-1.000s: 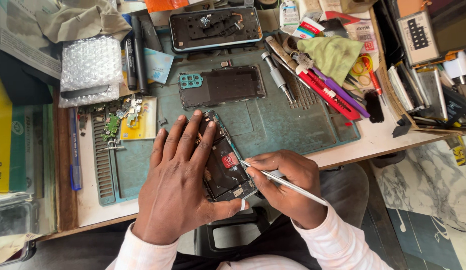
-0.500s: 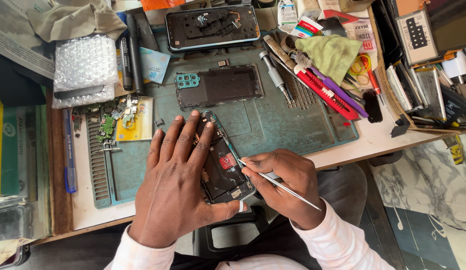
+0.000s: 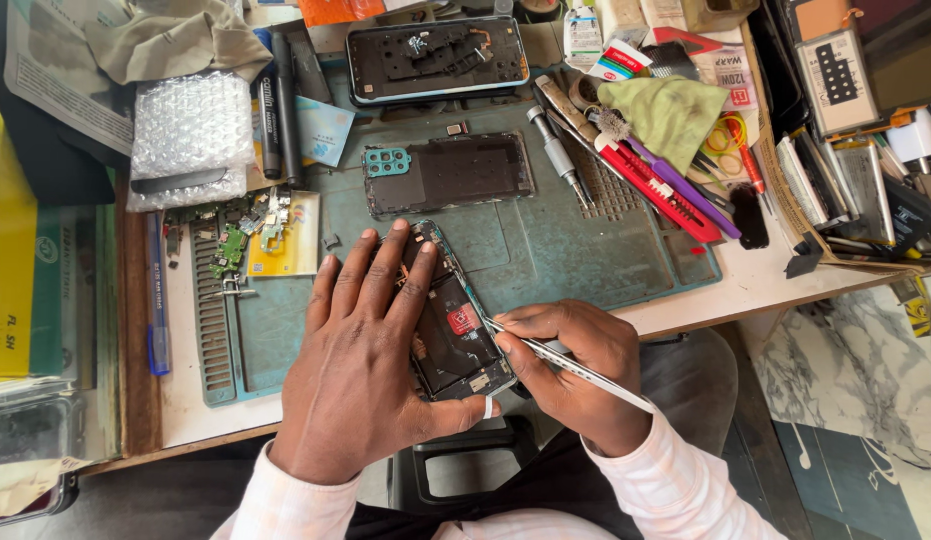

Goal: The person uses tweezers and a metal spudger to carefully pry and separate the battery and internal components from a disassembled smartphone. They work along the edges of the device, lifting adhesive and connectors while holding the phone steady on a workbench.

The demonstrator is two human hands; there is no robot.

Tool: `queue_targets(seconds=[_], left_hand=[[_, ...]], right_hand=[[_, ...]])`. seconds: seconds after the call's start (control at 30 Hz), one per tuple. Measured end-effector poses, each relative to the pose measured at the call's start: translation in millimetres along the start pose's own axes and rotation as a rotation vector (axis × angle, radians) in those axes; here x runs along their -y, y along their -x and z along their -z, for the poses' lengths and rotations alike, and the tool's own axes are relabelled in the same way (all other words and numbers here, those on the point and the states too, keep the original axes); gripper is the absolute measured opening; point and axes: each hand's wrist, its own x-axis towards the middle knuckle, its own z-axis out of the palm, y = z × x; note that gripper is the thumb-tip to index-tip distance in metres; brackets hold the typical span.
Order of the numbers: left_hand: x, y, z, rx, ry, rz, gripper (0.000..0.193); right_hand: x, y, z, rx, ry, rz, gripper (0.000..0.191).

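The opened black smartphone with exposed internals and a red label (image 3: 454,325) is at centre frame, lying at the near edge of the teal silicone repair mat (image 3: 586,250). It is pinned flat by the left hand (image 3: 361,380), fingers spread over its upper half, thumb hooked at the lower edge. The thin silver metal tweezers (image 3: 576,365) are pinched shut in the right hand (image 3: 576,370), tips at the phone's right edge near the label; whether anything is gripped between the tips cannot be told.

Handling, as judged: light, stiff frame, fragile inside (flex cables, connectors). Best held by the outer frame edges, not pressed on the board. The detached dark back cover with teal camera plate (image 3: 451,172) lies just above.
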Motion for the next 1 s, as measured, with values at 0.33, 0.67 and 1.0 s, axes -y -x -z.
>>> queue_targets(seconds=[0.33,0.67,1.0], left_hand=[[0.6,-1.8,-0.9,0.026,-0.001,0.008,0.131],[0.7,-0.6,-1.2,0.024,-0.004,0.011,0.131],[0.7,-0.7,-1.1,0.015,-0.016,0.0,0.131]], right_hand=[[1.2,-3.1,1.1,0.033,0.02,0.021,0.018],[2.3,-3.8,-2.9,0.014,0.079,0.074,0.022],[1.5,2.3,-3.6,-0.042,0.004,0.008,0.019]])
